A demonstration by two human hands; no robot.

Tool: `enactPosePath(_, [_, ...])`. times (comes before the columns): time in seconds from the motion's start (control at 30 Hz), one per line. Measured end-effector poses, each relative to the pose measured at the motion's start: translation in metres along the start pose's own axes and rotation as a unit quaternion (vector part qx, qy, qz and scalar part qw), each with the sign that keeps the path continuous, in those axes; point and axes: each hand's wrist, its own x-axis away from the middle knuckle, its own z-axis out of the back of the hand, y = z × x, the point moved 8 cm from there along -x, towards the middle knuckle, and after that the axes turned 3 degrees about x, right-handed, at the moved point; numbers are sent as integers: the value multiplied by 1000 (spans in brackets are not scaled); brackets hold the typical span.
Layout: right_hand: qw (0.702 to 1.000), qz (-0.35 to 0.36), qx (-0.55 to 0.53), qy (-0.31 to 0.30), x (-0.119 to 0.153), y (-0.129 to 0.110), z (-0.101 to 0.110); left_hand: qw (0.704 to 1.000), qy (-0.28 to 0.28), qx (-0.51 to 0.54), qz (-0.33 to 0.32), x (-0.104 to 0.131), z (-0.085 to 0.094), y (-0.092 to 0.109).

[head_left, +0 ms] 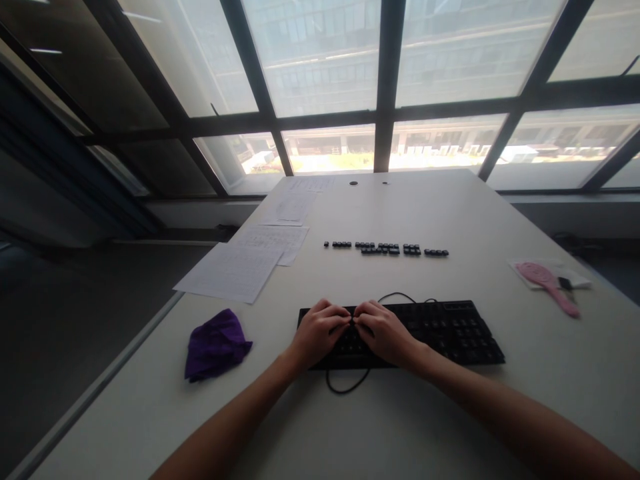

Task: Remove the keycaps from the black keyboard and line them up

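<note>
A black keyboard [450, 333] lies on the white table in front of me, its cable [349, 392] looping out at the near edge. Over its left part, my left hand [323, 329] is closed, with the fingertips pinched together at the keys. My right hand [381, 329] is closed in the same way just beside it, the fingertips of both hands almost meeting. Whatever the fingers grip is too small or hidden to make out. Beyond the keyboard, several loose black keycaps [387, 249] stand in rows on the table.
To the left lies a crumpled purple cloth [217, 345], with paper sheets [233, 270] behind it along the table's left edge. On the right, a pink hairbrush [547, 283] and a small black-ended tool [565, 285] rest on a white sheet. Windows [320, 60] rise behind the table.
</note>
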Motion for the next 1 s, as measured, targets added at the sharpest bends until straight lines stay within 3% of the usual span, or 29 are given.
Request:
enactPosePath(0.27, [1000,-4,26,-3,4,0,-2,998,-8,-64,-26,7,-9,13])
enactPosePath(0.47, [1000,-15,16,0,1,3,5,1000,-7,-4,23,-1,0,3])
enactPosePath(0.57, [997,-59,33,29,-18,35,25,998,17,5,58,-29,11,-16])
enactPosePath(0.7, [978,-144,144,48,-61,103,50,993,59,-19,103,-92,14,-52])
enactPosePath(0.83, [955,-167,245,-8,-101,151,49,985,61,-48,155,-150,-7,-85])
enactPosePath(1.0, [948,-158,274,-40,-121,170,33,984,37,-60,162,-185,-37,-100])
